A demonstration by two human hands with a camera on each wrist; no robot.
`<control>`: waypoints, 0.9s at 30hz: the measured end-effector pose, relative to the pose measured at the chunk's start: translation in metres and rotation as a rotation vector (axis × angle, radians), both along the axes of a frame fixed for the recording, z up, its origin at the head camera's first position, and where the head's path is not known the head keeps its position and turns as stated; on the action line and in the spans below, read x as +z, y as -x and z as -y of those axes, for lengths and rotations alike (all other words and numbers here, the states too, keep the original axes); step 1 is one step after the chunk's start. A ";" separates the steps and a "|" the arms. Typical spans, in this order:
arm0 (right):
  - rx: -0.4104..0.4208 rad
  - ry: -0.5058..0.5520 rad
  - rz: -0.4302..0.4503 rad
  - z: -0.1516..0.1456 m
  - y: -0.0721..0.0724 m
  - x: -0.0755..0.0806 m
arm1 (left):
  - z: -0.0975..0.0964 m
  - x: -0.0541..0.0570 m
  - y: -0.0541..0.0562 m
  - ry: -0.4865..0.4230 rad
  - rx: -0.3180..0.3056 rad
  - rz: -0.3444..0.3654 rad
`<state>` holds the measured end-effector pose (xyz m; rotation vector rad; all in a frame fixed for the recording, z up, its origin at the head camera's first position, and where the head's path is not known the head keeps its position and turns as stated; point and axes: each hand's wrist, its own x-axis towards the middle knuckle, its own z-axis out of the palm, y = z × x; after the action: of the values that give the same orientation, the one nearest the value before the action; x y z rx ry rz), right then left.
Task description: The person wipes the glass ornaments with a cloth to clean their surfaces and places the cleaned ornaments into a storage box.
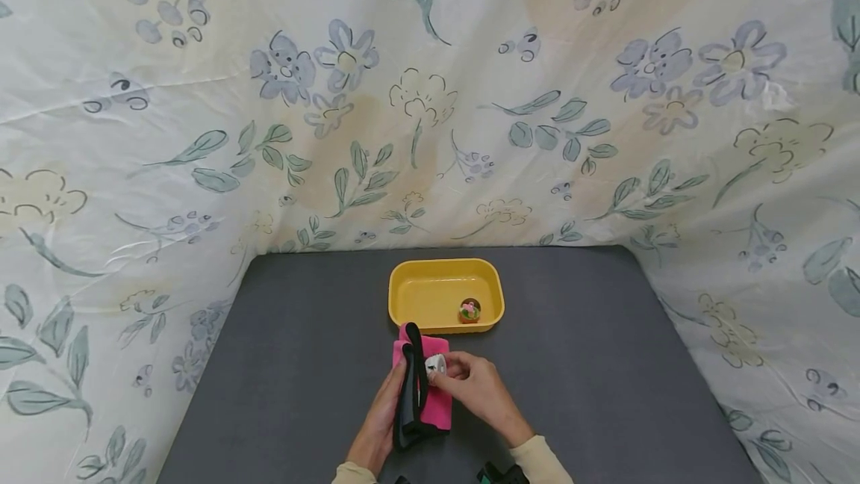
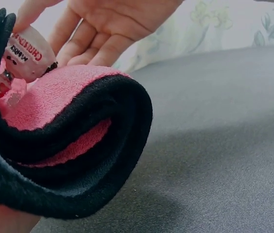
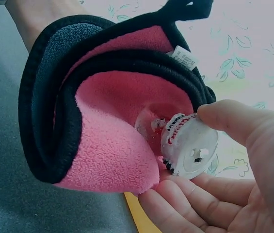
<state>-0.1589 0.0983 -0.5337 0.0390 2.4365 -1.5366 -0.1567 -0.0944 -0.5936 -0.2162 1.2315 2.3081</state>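
My left hand (image 1: 379,420) grips a folded towel (image 1: 438,408), pink inside with black edging and a grey outer side. A small snow globe (image 3: 190,148) with a white base lettered in red and black lies against the pink fabric. Its clear dome points into the fold, and the flat underside of the base faces outward. My right hand (image 1: 482,388) pinches the base (image 2: 32,53) between thumb and fingers. In the right wrist view a white label (image 3: 184,58) shows on the towel's edge.
Just beyond the hands stands a yellow tray (image 1: 423,299). A small round ornament (image 1: 469,311) with pink and green inside and a brownish base sits in its right front part. Floral fabric (image 1: 430,133) hangs behind and beside the grey table (image 1: 302,349).
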 end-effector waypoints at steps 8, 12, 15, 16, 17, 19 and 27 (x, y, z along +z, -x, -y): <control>-0.015 0.040 0.015 -0.001 0.003 -0.001 | -0.002 -0.001 0.001 -0.011 0.006 -0.028; -0.028 0.048 0.029 -0.002 0.004 0.000 | -0.003 0.000 0.001 -0.017 0.014 -0.030; -0.038 0.048 0.021 -0.001 0.004 0.000 | -0.003 0.000 0.002 -0.019 0.016 -0.026; -0.041 0.043 0.015 -0.001 0.003 0.000 | -0.003 0.001 0.002 -0.021 0.016 -0.023; -0.043 0.036 0.003 0.000 0.003 -0.001 | -0.003 0.001 0.003 -0.019 0.016 -0.019; -0.041 0.016 -0.025 0.001 0.003 -0.001 | -0.003 0.001 0.004 -0.022 0.013 -0.010; 0.060 -0.142 -0.214 0.004 0.001 0.000 | -0.003 0.002 0.005 0.002 0.025 0.009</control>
<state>-0.1598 0.0946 -0.5333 -0.1790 2.6821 -1.4041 -0.1612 -0.0911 -0.5919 -0.2438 1.2338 2.3242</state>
